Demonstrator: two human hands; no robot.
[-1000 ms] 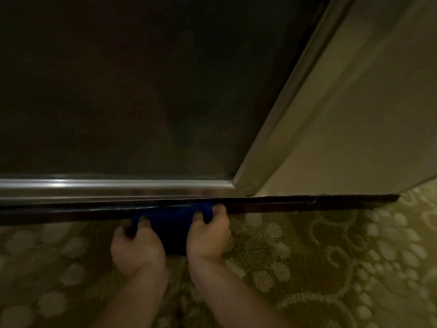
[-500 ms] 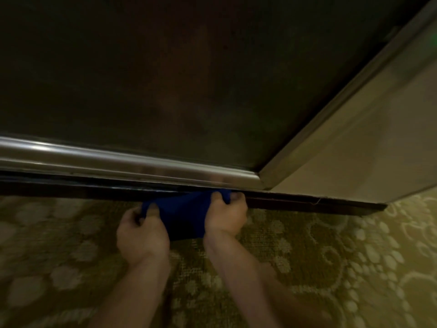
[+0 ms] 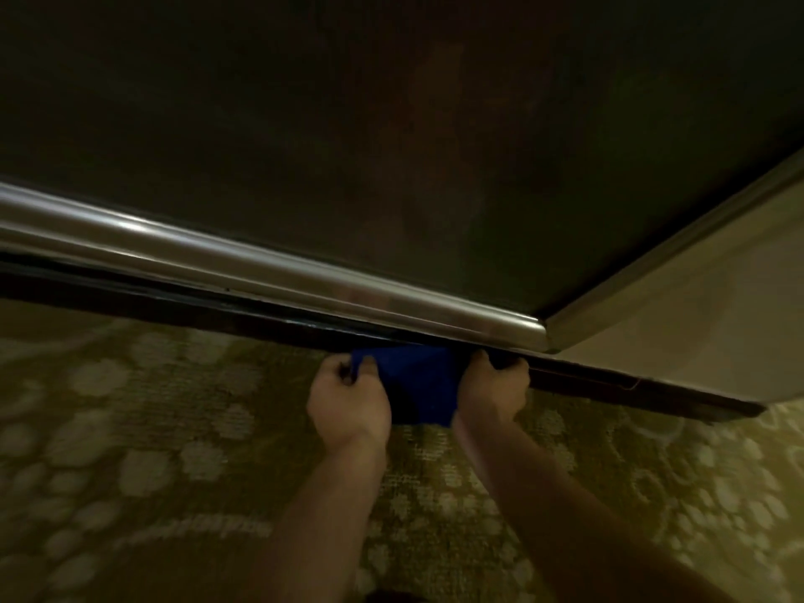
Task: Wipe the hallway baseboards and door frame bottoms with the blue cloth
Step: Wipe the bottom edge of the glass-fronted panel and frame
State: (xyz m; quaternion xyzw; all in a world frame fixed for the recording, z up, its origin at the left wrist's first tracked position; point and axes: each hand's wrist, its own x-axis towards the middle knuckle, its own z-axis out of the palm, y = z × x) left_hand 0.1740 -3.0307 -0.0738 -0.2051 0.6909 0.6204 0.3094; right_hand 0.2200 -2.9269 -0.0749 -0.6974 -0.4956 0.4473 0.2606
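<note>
A blue cloth (image 3: 417, 383) is stretched between both hands against the dark glossy baseboard (image 3: 217, 309) at floor level. My left hand (image 3: 348, 400) grips the cloth's left end with curled fingers. My right hand (image 3: 494, 391) grips its right end, fingertips up against the baseboard. Above the baseboard runs a shiny metal trim strip (image 3: 261, 267) under a dark wall panel (image 3: 391, 145). The cloth's upper edge is tucked at the baseboard, and its lower part hangs onto the carpet.
Patterned olive and cream carpet (image 3: 152, 450) covers the floor. A metal corner trim (image 3: 652, 254) rises at the right, beside a beige wall (image 3: 696, 319). The baseboard ends at the far right (image 3: 748, 409).
Both hands have slid the cloth to the right along the baseboard, closer to the metal corner. The view has tilted and moved closer.
</note>
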